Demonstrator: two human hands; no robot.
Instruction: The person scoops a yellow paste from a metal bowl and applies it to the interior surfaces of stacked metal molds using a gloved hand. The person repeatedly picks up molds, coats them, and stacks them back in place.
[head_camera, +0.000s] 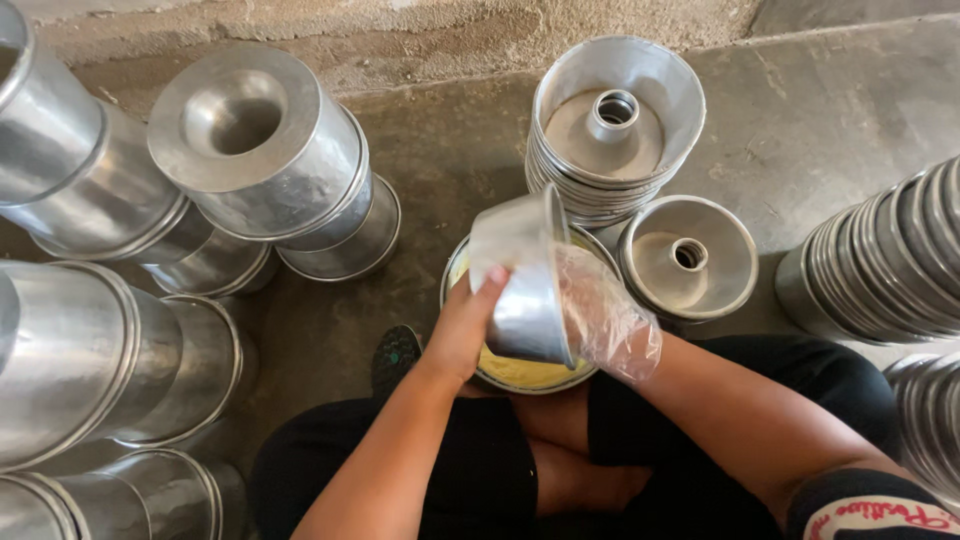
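My right hand (605, 320) is blurred inside a clear plastic bag, fingers hidden in the small tin (528, 285) I hold. That tin covers most of the yellow-filled bowl (520, 372). Stacked moulds (890, 260) run off the right edge.

silver tube pan (525, 285) | pale yellow spread in bowl (520, 370) | clear plastic glove (605, 315) | grey floor (800, 120)

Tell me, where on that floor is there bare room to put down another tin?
Bare floor lies between the lying stacks of moulds on the left and the upright stack of tube pans; more lies right of it. Around the left hand and the yellow-filled bowl it is crowded.
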